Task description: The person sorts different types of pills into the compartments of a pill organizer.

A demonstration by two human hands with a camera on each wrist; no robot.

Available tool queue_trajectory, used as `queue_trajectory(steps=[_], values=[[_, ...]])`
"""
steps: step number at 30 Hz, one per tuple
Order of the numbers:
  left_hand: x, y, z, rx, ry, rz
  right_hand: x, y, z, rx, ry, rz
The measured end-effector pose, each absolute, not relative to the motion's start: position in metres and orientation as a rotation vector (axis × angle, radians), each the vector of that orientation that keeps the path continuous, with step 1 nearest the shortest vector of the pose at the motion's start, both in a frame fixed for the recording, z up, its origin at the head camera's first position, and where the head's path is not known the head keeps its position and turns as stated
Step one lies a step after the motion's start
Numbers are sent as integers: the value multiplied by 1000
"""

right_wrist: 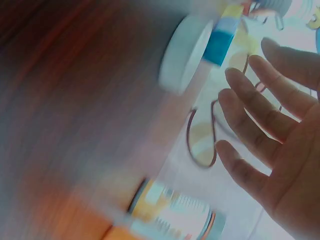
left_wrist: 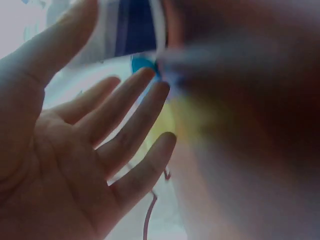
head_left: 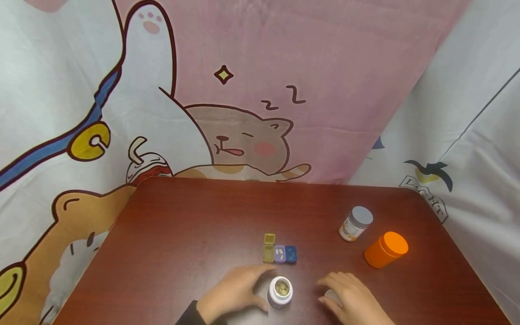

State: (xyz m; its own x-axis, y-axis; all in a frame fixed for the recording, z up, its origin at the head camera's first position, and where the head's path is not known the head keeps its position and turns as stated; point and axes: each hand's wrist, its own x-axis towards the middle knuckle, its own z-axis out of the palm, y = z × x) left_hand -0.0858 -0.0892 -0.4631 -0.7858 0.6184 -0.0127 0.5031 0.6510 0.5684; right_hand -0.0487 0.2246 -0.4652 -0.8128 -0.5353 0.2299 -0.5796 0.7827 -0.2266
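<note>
An uncapped white pill bottle (head_left: 280, 292) stands upright, with yellowish tablets showing in its mouth. My left hand (head_left: 239, 289) curves loosely beside it, thumb and fingers apart; the left wrist view shows the palm open and the bottle's dark blue label (left_wrist: 134, 27) beyond the fingers. The white cap (right_wrist: 186, 54) lies on the table near my right hand (head_left: 351, 295), whose spread fingers hold nothing. Behind the bottle sits a small three-part pill box (head_left: 280, 254): its yellow compartment has the lid up, the purple one shows white pills, the blue one is at the right end.
A white jar with a grey lid (head_left: 355, 223) and an orange bottle (head_left: 386, 249) stand at the right on the brown table (head_left: 183, 225). Beyond the table's back edge hangs a cartoon-printed cloth (head_left: 345, 90).
</note>
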Motion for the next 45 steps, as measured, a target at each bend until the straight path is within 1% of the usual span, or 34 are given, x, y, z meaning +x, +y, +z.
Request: queue_trajectory(steps=[3, 7, 11, 18, 21, 25, 27, 31, 38, 45], values=[[-98, -102, -459, 841, 2601, 974, -53, 205, -461, 858, -3034, 563], [-117, -117, -457, 666, 2580, 1172, -59, 180, -457, 773, -3242, 722], [-131, -113, -460, 574, 2623, 1247, -63, 164, -457, 761, -3257, 861], [-146, -85, -467, 583, 2683, 1080, -72, 156, -465, 804, -3189, 1109], [-147, -79, -468, 565, 2714, 1004, -71, 156, -465, 815, -3131, 1190], [-143, -75, -470, 572, 2751, 949, -68, 157, -460, 740, -3078, 1305], [-142, -74, -470, 587, 2773, 929, -69, 158, -458, 712, -3029, 1294], [-141, -72, -471, 580, 2807, 924, -72, 158, -456, 657, -2889, 1113], [-142, -70, -474, 565, 2864, 891, -79, 154, -451, 457, -2760, 892], [-143, -69, -474, 579, 2877, 889, -100, 152, -449, 514, -2743, 753]])
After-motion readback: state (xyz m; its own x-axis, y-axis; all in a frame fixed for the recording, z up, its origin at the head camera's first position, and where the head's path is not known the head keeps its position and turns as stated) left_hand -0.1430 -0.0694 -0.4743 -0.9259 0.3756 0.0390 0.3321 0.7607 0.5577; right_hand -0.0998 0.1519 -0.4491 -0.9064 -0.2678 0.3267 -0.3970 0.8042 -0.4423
